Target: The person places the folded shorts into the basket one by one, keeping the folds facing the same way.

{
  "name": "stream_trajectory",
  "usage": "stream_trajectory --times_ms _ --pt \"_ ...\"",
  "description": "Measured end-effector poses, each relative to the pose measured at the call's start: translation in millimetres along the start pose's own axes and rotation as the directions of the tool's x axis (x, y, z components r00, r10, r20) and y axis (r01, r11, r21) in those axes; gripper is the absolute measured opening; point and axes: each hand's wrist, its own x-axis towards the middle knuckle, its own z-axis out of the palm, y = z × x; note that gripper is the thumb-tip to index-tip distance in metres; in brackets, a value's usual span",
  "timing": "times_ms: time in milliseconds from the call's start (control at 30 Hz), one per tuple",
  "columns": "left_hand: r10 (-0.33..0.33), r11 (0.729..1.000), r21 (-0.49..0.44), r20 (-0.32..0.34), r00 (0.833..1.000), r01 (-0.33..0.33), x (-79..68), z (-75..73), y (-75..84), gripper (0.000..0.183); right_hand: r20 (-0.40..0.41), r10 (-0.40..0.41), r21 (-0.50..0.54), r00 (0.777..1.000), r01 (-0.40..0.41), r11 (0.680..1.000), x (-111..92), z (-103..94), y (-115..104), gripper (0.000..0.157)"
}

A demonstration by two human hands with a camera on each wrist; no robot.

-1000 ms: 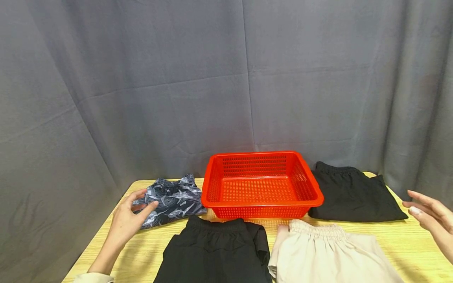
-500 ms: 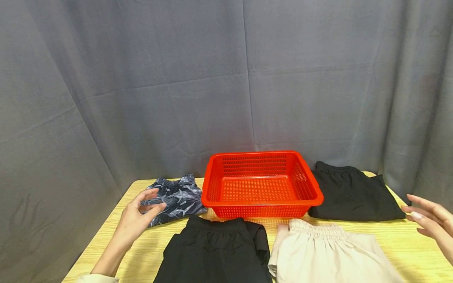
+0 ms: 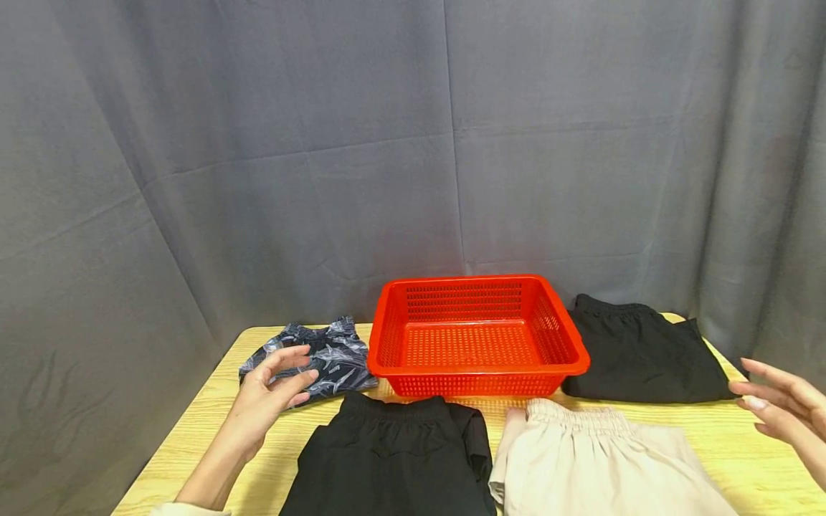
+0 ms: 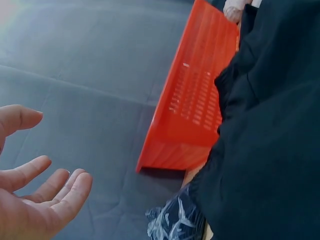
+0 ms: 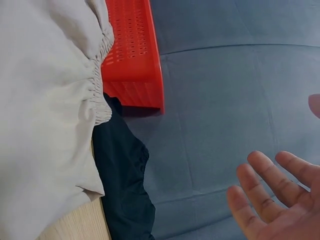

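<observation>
Left hand (image 3: 266,393), right hand (image 3: 802,407): fingers parted, gently bent, holding nothing | grey-patterned dark folded cloth (image 3: 338,358) far left; plain black folded cloth (image 3: 645,358) far right | support from beneath probably keeps folds neat

- Red plastic basket (image 3: 479,385), centre of the head view: walls block a low sideways pass; the open top admits a hand from above.
- Patterned elastic-waisted garment (image 3: 345,362), left of centre, and folded black garment (image 3: 645,358), right, flank it, low enough to cross over.
- Wooden tabletop (image 3: 192,438): bare room at lower left and lower right.
- Grey curtain (image 3: 413,158) closes off the upper frame.
</observation>
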Motion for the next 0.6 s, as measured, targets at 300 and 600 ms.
stream_trajectory --times_ms 300,600 --pt "-0.005 0.996 -0.091 0.046 0.999 0.009 -5.2 18.6 5.2 0.047 0.042 -0.005 0.005 0.999 0.005 1.0 -4 0.9 -2 0.062" --pt "-0.019 0.976 -0.214 0.053 0.998 0.03 -7.1 34.9 2.2 0.045 0.102 0.011 0.036 0.995 -0.015 0.999 -10 3.8 -3 0.064"
